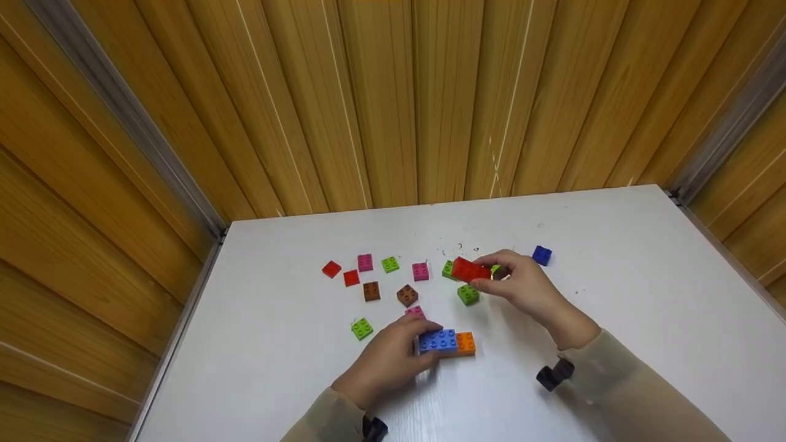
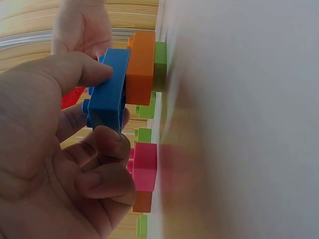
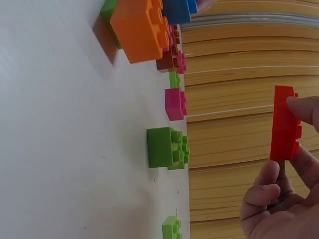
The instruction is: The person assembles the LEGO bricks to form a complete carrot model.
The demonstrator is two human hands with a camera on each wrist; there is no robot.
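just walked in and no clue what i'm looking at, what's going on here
A person is handling toy building bricks at a white table. The left hand grips a light blue brick, which sits offset on an orange brick with a green brick beneath. The right hand holds a red brick up off the table, apart from that stack. Other loose bricks lie scattered on the table, including a dark blue one beyond the right hand.

A white tabletop (image 1: pixel 245 380) with a soft sheen lies before a back wall (image 1: pixel 393 104) of yellow-brown, wood-grained vertical panels, marked by thin pale streaks. Similar panelling covers the left wall (image 1: pixel 73 258) and right wall (image 1: pixel 752 202), with grey strips (image 1: pixel 132 116) lining both corners.
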